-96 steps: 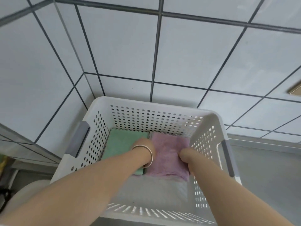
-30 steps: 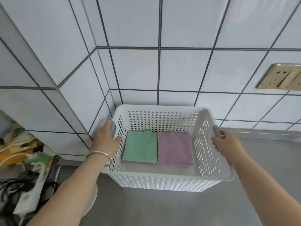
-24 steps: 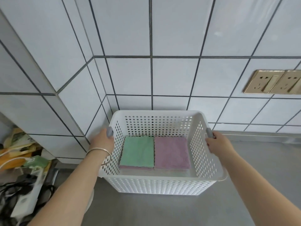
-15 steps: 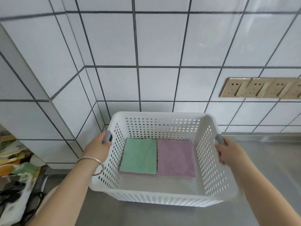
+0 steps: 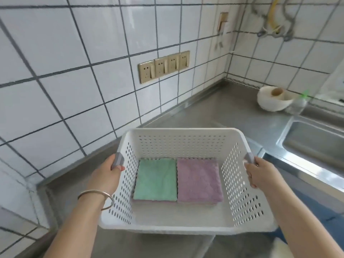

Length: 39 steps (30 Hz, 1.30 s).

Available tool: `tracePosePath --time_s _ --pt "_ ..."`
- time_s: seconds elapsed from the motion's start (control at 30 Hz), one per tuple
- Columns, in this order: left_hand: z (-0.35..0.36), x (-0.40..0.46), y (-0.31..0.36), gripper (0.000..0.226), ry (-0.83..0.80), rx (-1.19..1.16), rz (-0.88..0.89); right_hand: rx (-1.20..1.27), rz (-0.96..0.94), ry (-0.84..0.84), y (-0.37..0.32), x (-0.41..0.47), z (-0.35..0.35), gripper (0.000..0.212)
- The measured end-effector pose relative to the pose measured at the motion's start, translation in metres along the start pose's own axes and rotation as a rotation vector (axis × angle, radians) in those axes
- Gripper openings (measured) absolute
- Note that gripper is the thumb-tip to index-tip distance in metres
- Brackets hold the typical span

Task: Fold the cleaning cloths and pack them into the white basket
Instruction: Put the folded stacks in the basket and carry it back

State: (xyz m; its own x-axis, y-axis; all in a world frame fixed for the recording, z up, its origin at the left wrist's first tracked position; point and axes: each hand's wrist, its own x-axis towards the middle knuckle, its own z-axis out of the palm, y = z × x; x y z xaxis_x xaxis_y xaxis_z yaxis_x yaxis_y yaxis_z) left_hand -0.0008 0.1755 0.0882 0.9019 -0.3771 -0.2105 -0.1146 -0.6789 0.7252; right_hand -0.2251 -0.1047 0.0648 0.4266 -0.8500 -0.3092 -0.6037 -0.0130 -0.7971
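The white perforated basket (image 5: 183, 144) is held up above the grey steel counter (image 5: 214, 112). A folded green cloth (image 5: 156, 178) and a folded purple cloth (image 5: 199, 178) lie flat side by side on its bottom, each on top of other folded cloths whose edges show beneath. My left hand (image 5: 107, 175), with a metal bangle on the wrist, grips the grey left handle. My right hand (image 5: 260, 173) grips the grey right handle.
A white tiled wall with a row of gold sockets (image 5: 163, 67) runs along the left. At the far right corner sits a white bowl (image 5: 272, 98), and a steel sink (image 5: 316, 144) lies to the right. Pipes (image 5: 275, 21) hang on the far wall.
Both hands left the cloths and took the basket's handles. The basket has since come away from the left corner wall, and the view has swung right toward the sink.
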Motion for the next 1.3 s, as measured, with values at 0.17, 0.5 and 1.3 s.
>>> tracePosePath --time_s 0.17,0.5,1.3 --pt "0.054 -0.049 0.034 0.039 -0.267 0.019 0.136 0.082 0.174 0.194 0.085 -0.095 -0.07 0.012" --pt "0.178 -0.186 0.075 0.043 -0.599 0.203 0.428 0.225 0.414 0.623 0.248 -0.302 -0.159 0.025" --pt "0.351 -0.711 0.072 0.024 -1.404 0.241 0.867 0.544 0.942 1.271 0.472 -0.827 -0.252 0.03"
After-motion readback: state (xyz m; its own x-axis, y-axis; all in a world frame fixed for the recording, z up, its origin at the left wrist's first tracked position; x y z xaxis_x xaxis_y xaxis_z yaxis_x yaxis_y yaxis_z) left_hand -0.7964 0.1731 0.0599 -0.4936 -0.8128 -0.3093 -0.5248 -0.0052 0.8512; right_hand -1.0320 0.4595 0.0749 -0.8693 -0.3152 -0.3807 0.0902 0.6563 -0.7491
